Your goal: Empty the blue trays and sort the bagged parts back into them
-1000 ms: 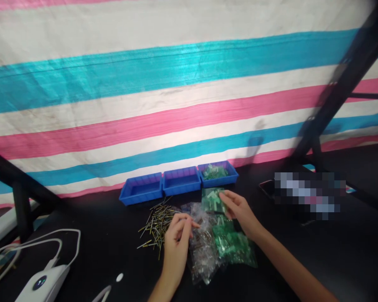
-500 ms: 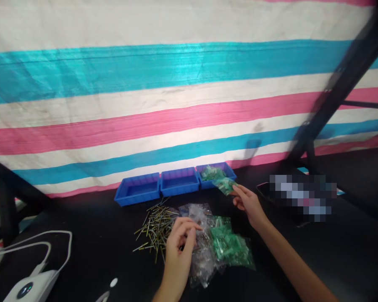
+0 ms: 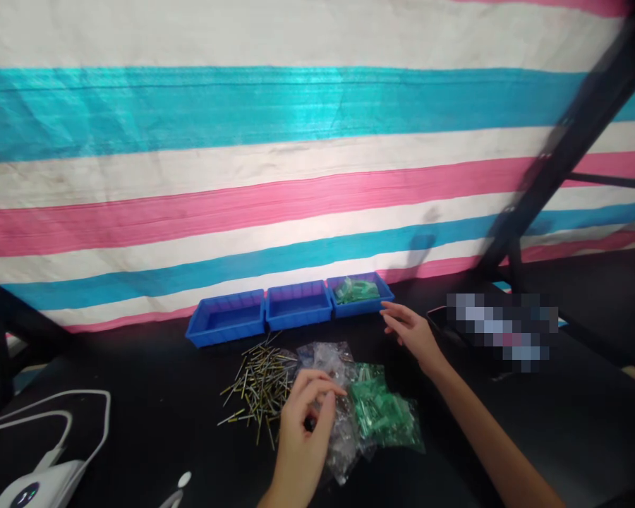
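My right hand (image 3: 413, 337) hovers just in front of the right blue bin, fingers stretched and slightly apart, holding nothing. Inside that right blue bin (image 3: 364, 307) lie green plastic packets (image 3: 355, 290). My left hand (image 3: 310, 427) is loosely curled over a pile of clear plastic packets (image 3: 343, 437), thumb a little off the fingers, with nothing visible in its grasp. Right of the clear packets is a pile of green packets (image 3: 384, 413). A heap of thin metal pins with yellowish parts (image 3: 262, 381) lies left of the clear packets, partly behind my left hand.
Two more blue bins, the middle one (image 3: 299, 319) and the left one (image 3: 227, 334), stand in the same row. A white device (image 3: 45, 487) with a cable lies at the lower left. A phone-like object (image 3: 434, 317) lies at right, beside a blurred patch. Striped sheeting (image 3: 296, 169) hangs behind.
The green packet in my right hand has been let go at the right bin, and that hand has opened. My left hand stays over the clear packets. The view has shifted slightly.
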`<state>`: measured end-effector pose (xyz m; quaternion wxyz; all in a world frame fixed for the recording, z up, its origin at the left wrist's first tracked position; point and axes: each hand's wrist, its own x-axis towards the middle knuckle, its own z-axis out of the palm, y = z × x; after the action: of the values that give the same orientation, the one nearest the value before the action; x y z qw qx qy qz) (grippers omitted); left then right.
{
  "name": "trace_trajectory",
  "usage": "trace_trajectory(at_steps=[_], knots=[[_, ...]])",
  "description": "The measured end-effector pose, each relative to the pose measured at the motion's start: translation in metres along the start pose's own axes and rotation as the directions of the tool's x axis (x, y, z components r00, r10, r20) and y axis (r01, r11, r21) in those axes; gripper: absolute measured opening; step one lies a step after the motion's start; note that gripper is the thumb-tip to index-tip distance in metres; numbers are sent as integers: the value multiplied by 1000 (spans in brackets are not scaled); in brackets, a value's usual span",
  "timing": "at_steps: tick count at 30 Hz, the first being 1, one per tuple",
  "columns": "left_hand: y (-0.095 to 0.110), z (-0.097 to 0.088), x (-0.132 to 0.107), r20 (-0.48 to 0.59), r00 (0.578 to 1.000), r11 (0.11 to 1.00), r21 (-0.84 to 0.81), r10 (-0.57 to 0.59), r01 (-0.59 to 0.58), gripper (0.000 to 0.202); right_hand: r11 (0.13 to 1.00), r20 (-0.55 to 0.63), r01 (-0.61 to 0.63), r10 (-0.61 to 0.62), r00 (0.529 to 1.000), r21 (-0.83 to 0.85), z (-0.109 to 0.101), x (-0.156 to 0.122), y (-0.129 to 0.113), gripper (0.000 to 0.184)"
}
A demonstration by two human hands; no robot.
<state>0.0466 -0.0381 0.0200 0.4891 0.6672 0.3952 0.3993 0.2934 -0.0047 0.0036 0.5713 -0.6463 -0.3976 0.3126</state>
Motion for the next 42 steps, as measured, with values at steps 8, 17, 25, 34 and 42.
trace_trajectory(at_steps=[8, 17, 25, 34, 42], knots=[[2, -8, 7, -82, 997, 1000, 25, 9, -7, 25, 926, 471, 227, -63, 880, -300, 3, -23, -8, 35], [-14, -7, 13, -96, 995, 999, 34, -16, 20, 26, 835, 647, 404, -77, 758, -373, 4, -33, -3, 52], [-20, -8, 14, -105, 993, 998, 17, -56, 58, 28, 810, 650, 423, -69, 757, -406, 7, -34, -1, 44], [-15, -6, 13, -101, 993, 998, 25, -62, 65, 29, 791, 566, 395, -76, 821, -467, 14, -34, 2, 29], [-9, -3, 10, -70, 994, 996, 49, -78, 81, 27, 716, 311, 361, -207, 927, -598, 6, -25, -3, 20]])
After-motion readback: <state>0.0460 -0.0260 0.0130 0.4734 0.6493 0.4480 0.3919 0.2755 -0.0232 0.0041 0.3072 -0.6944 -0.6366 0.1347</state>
